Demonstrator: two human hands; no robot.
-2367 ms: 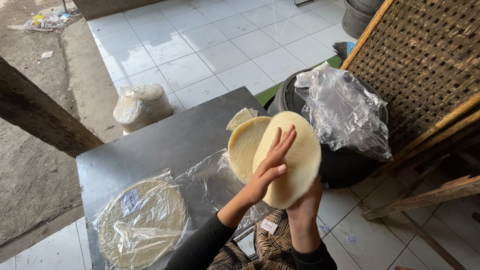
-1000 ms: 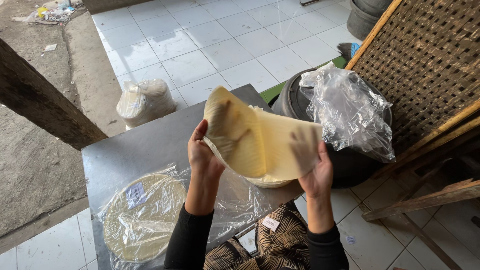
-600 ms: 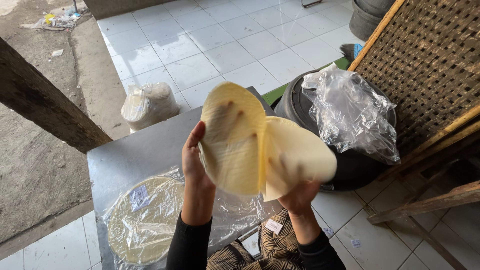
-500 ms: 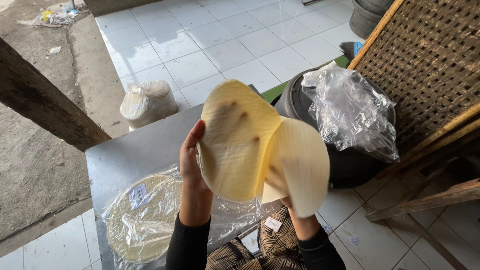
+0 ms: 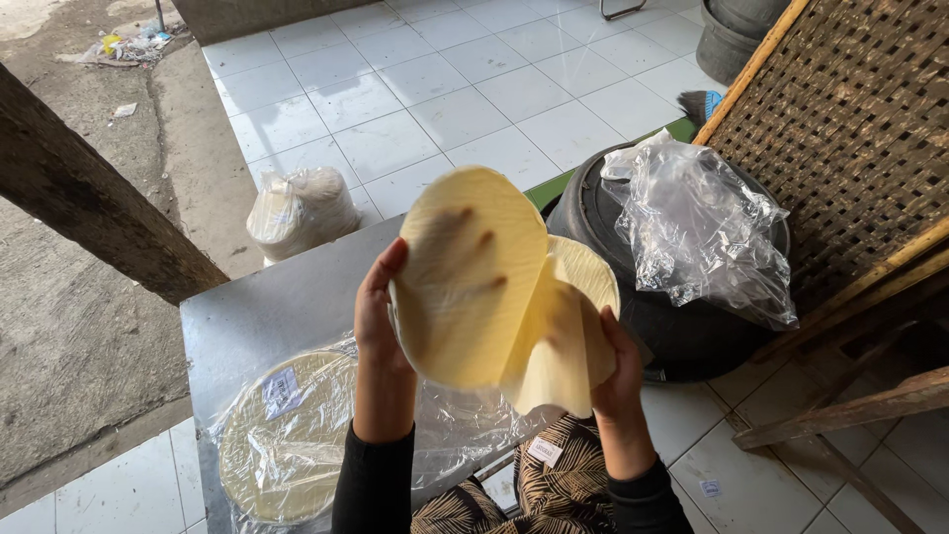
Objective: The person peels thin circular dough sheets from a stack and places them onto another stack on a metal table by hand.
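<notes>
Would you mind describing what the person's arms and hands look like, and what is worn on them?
Both hands are bare, with no gloves, rings or watch visible. The left hand and right hand come out of close-fitting black long sleeves that end at the wrists. No markings show on the sleeves.

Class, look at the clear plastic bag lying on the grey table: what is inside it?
Inside the clear plastic bag on the grey table lies a stack of round pale wrappers with a small paper label. The left hand's forearm covers the bag's right part.
</notes>
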